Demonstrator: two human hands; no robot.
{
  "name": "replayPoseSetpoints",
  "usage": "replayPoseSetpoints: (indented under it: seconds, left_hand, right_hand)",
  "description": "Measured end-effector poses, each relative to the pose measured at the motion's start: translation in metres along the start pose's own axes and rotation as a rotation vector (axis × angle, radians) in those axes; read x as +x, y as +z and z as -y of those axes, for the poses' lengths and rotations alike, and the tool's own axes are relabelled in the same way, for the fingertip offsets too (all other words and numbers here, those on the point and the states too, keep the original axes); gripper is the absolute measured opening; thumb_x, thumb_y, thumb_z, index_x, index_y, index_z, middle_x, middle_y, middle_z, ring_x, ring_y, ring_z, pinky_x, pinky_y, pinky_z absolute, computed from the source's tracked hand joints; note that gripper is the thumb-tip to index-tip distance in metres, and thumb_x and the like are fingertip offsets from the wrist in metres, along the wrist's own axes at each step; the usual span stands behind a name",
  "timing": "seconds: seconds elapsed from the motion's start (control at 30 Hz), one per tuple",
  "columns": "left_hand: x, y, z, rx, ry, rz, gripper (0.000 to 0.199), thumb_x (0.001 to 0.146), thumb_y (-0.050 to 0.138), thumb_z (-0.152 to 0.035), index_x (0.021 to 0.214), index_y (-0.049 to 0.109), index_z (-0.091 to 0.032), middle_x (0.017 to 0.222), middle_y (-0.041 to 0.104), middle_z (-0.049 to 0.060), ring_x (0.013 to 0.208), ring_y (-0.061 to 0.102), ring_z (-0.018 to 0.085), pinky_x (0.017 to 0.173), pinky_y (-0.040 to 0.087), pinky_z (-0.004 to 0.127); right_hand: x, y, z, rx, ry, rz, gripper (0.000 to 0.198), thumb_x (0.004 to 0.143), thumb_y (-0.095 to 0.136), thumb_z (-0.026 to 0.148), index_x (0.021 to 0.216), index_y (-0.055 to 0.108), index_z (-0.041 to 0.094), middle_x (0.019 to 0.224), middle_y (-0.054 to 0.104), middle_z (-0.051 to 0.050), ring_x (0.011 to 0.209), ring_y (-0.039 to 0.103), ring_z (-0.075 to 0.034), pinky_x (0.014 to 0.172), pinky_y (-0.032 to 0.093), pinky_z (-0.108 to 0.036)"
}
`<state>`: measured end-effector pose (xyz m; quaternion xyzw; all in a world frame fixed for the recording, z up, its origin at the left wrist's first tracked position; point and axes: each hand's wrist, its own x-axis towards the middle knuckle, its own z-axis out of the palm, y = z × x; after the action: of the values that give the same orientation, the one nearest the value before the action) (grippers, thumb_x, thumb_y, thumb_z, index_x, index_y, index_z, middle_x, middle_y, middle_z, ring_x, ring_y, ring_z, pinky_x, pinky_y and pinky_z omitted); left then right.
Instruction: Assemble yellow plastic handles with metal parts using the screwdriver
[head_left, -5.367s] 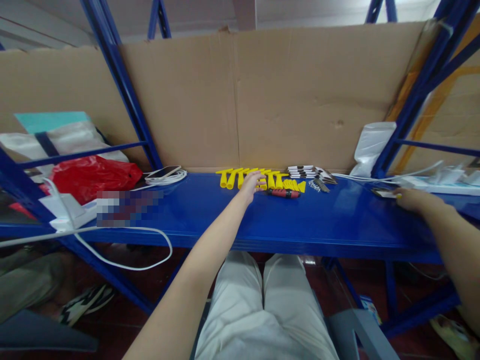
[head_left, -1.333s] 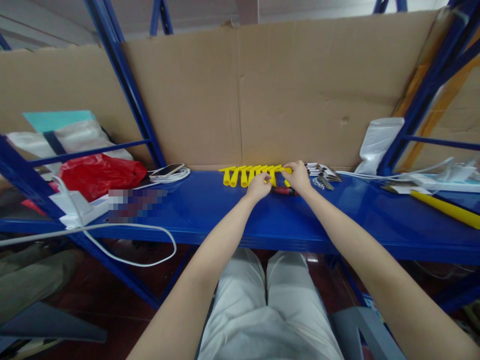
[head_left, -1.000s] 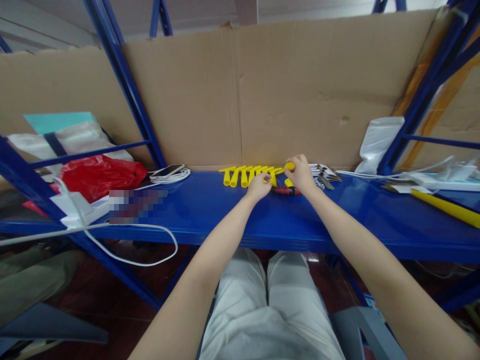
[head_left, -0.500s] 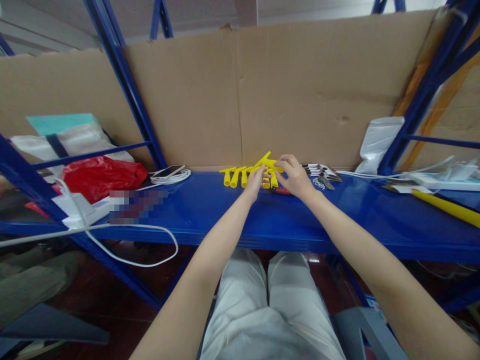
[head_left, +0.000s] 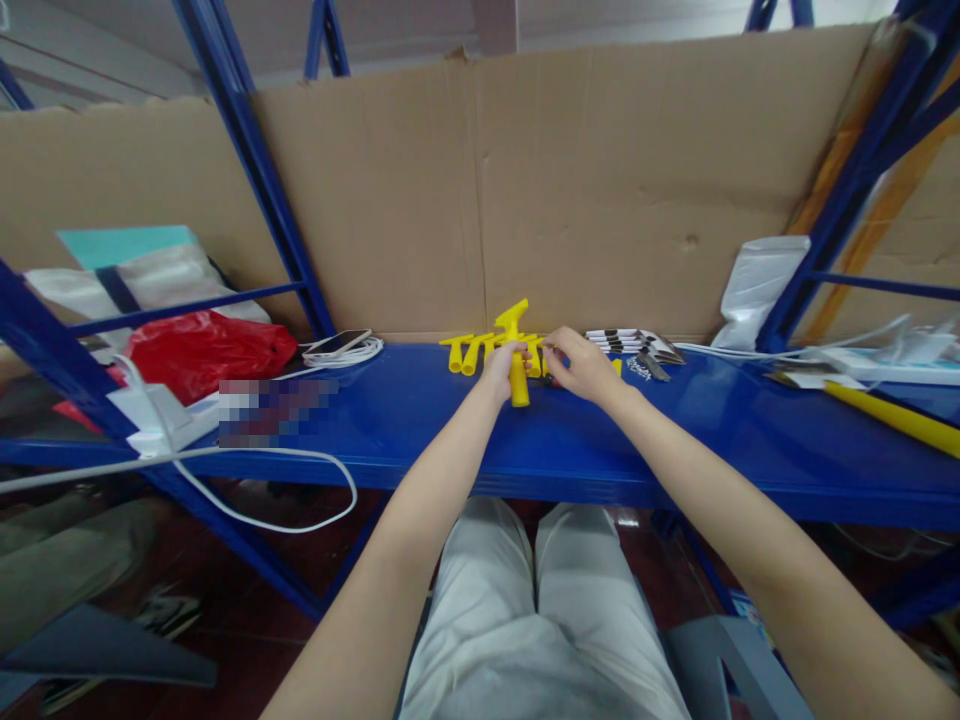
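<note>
My left hand [head_left: 504, 372] is closed around the shaft of a yellow T-shaped plastic scraper handle [head_left: 519, 388]. Its wide head points up and away, and its hollow-looking round end faces me. Just to the right, my right hand [head_left: 581, 362] has thumb and fingers pinched together beside it; whatever is between them is too small to make out. Behind my hands a row of similar yellow T-shaped handles [head_left: 469, 355] lies on the blue shelf, partly hidden. A dark tool, mostly covered, lies under my right hand.
Small silvery pieces [head_left: 639, 368] and stacked white-and-black strips [head_left: 634, 343] lie right of my hands on the blue shelf [head_left: 712, 420]. A phone [head_left: 337, 345] with coiled white cable and a red bag [head_left: 210, 350] are at left. Cardboard [head_left: 585, 190] stands behind.
The yellow handle in my left hand has turned from slanting sideways to upright, with its round end toward me. My right hand has come off it and moved slightly down and left.
</note>
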<state>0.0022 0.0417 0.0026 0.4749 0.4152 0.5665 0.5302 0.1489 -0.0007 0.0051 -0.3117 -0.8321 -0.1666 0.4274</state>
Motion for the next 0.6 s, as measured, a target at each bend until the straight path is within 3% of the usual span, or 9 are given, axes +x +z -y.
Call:
replayPoseSetpoints:
  seconds: [0.1,0.2,0.27,0.4,0.5,0.6]
  left_hand:
    - [-0.007,0.003,-0.001,0.105,0.017,0.023,0.010,0.070,0.056,-0.011,0.075,0.061,-0.016,0.050,0.054,-0.004,0.044,0.048,0.009,0.050,0.043,0.021]
    - [-0.013,0.006,-0.001,0.275,0.073,0.154,0.012,0.068,0.055,-0.008,0.072,0.062,-0.017,0.048,0.054,-0.004,0.041,0.047,0.008,0.046,0.041,0.020]
    - [-0.015,0.008,0.000,0.388,0.106,0.230,0.010,0.070,0.055,-0.009,0.068,0.060,-0.017,0.048,0.054,-0.004,0.039,0.046,0.008,0.044,0.040,0.020]
    - [-0.018,0.009,0.005,0.608,0.209,0.308,0.012,0.073,0.056,-0.011,0.064,0.060,-0.018,0.054,0.060,0.001,0.042,0.051,0.011,0.049,0.046,0.024]
    - [-0.019,0.008,0.008,0.770,0.346,0.225,0.007,0.078,0.060,-0.017,0.079,0.067,-0.017,0.074,0.071,0.006,0.066,0.066,0.019,0.069,0.054,0.031]
    - [-0.021,0.004,0.008,0.963,0.480,0.123,0.022,0.081,0.064,-0.025,0.102,0.069,-0.018,0.109,0.072,0.011,0.105,0.065,0.026,0.094,0.050,0.036]
  right_hand:
    - [-0.001,-0.002,-0.016,-0.039,0.179,-0.111,0.023,0.091,0.044,0.025,0.107,0.060,0.019,0.105,0.063,-0.014,0.099,0.061,-0.024,0.087,0.050,-0.039]
    - [-0.003,-0.004,-0.031,-0.055,0.347,-0.195,0.031,0.090,0.045,0.027,0.115,0.059,0.016,0.114,0.063,-0.016,0.102,0.061,-0.025,0.090,0.048,-0.041]
    - [-0.004,-0.007,-0.036,-0.049,0.450,-0.183,0.032,0.091,0.042,0.028,0.115,0.060,0.015,0.113,0.065,-0.015,0.099,0.062,-0.024,0.089,0.048,-0.039]
    - [-0.003,-0.012,-0.031,-0.028,0.611,-0.030,0.031,0.093,0.041,0.029,0.108,0.064,0.016,0.098,0.071,-0.012,0.088,0.066,-0.023,0.082,0.049,-0.034]
    - [-0.001,-0.013,-0.024,-0.017,0.645,0.036,0.031,0.092,0.043,0.028,0.109,0.066,0.016,0.093,0.073,-0.010,0.084,0.067,-0.022,0.079,0.049,-0.032]
    - [-0.001,-0.011,-0.022,-0.008,0.639,0.054,0.032,0.093,0.043,0.029,0.107,0.067,0.015,0.093,0.073,-0.010,0.083,0.068,-0.021,0.078,0.049,-0.031]
